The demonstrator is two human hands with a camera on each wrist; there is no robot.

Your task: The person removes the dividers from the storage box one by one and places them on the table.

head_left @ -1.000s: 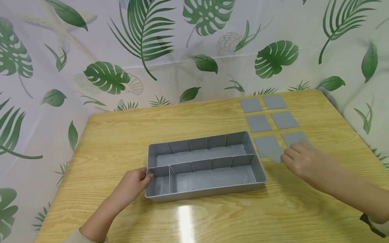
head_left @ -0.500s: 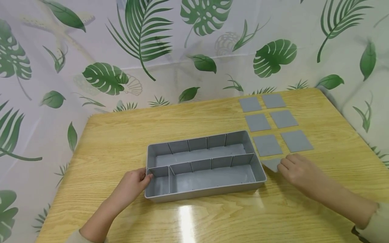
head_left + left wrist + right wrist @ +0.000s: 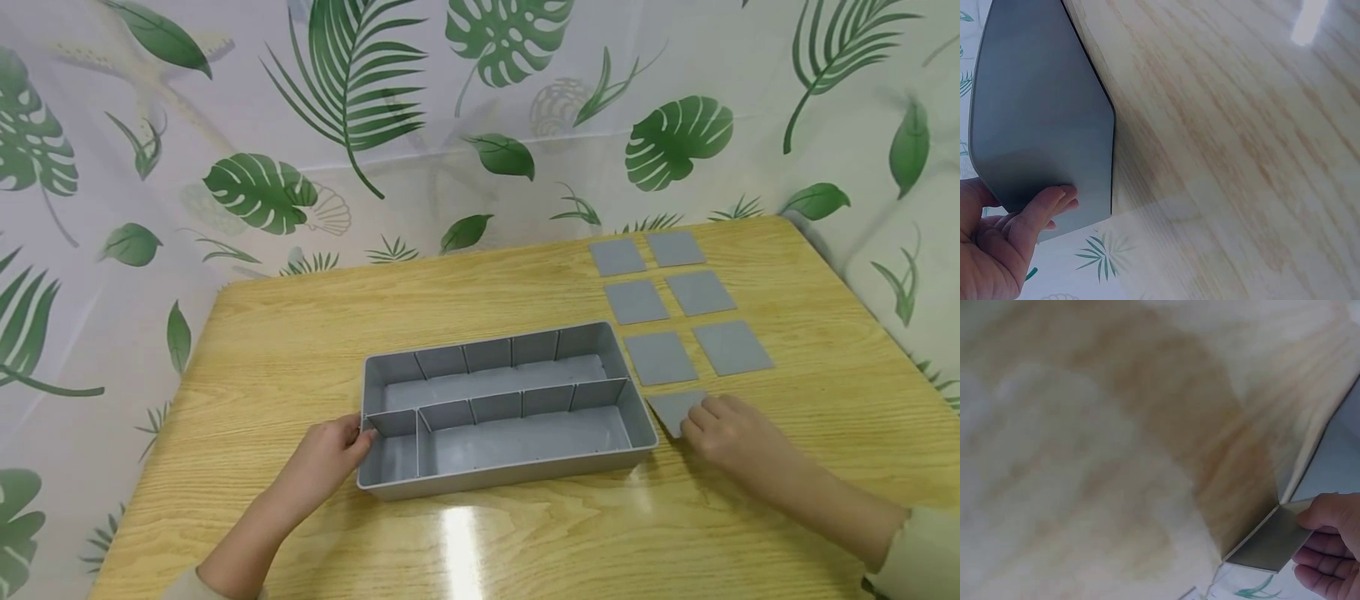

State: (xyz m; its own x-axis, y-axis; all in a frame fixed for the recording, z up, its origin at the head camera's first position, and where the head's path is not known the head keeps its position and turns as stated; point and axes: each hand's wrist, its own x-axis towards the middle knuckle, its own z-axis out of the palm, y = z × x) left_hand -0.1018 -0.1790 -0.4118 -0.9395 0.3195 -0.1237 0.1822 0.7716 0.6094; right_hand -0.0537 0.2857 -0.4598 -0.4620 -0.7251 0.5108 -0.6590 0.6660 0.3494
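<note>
A long grey divided box [image 3: 510, 477] stands on the wooden table, split lengthwise, with a short crosswise divider near its left end. My left hand [image 3: 322, 454] grips the box's left end, thumb over the rim; in the left wrist view its fingers [image 3: 1041, 209] lie against the grey wall. To the right of the box, my right hand [image 3: 731, 433] pinches a thin grey square plate [image 3: 672, 408] by its right edge. That plate is tilted, low over the table beside the box's right end. The right wrist view shows the thumb on the plate [image 3: 1272, 540].
Several flat grey squares [image 3: 660, 358] lie in two columns on the table's right side, behind the held plate. A leaf-print cloth [image 3: 450, 125] hangs behind and beside the wooden table [image 3: 300, 333].
My right hand has moved slightly left and toward me with the plate, uncovering the nearest squares on the table. My left hand and the box have stayed in place.
</note>
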